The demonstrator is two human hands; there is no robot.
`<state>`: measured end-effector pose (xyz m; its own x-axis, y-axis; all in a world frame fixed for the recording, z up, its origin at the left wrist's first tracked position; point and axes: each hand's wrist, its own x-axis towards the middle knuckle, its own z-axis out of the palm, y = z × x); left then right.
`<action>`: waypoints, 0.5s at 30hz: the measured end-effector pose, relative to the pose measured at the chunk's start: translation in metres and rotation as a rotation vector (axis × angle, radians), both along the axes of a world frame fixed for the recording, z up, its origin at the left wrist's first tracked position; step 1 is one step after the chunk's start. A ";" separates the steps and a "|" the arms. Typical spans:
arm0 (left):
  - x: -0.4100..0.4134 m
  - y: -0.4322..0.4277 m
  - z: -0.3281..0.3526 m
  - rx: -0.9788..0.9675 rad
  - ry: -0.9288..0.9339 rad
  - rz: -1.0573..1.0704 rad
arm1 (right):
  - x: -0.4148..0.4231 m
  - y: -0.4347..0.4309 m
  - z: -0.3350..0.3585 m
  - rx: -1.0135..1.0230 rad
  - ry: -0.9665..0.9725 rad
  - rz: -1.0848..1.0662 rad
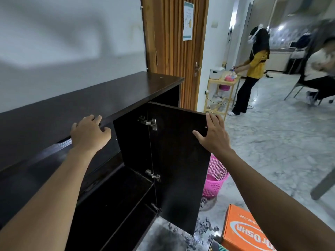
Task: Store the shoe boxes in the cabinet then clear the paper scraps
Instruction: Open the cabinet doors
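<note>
Box (243,230): orange shoe box on the floor (282,142), bottom right of view, under the right forearm. Lid print reads upside down: white oval logo with letters "OROSHR" visible, first part cut off by the frame edge; above it a web address ending ".com", rest not legible. Neither grip touches the box; it lies well below and nearer the camera than both.

Scraps (204,230): grey shredded paper scattered on the floor just left of the box, at the foot of the open door.

Cabinet (90,105): dark brown, against a white wall. Right door (181,160) swung open toward the camera; two metal hinges show on its inner edge. Inside, dark shelves (130,187), nothing seen on them.

Right grip (213,134): fingers spread and flat against the inner face of the door near its top outer corner, clasping nothing.

Left grip (90,133): fingers curled over the top edge of the left door (54,156), which stands slightly ajar.

Pink mesh basket (215,178) on the floor behind the open door.

Background: wooden room door (174,51) with a poster, text too small to read; a person in a yellow top (253,69) standing at a small wooden cart (223,91).
</note>
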<state>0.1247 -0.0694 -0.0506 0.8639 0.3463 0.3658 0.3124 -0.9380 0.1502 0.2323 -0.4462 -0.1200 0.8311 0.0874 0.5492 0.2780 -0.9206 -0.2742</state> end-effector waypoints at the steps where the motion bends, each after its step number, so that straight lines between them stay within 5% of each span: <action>1: 0.000 0.000 -0.001 0.002 0.002 0.002 | 0.002 -0.001 -0.001 0.000 0.001 -0.002; 15: -0.016 -0.011 0.009 0.056 0.074 -0.012 | -0.011 -0.009 0.011 0.009 0.063 0.073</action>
<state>0.1084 -0.0807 -0.0420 0.8930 0.3167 0.3197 0.3095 -0.9480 0.0744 0.2211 -0.4553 -0.1090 0.8556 0.1446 0.4970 0.3262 -0.8961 -0.3010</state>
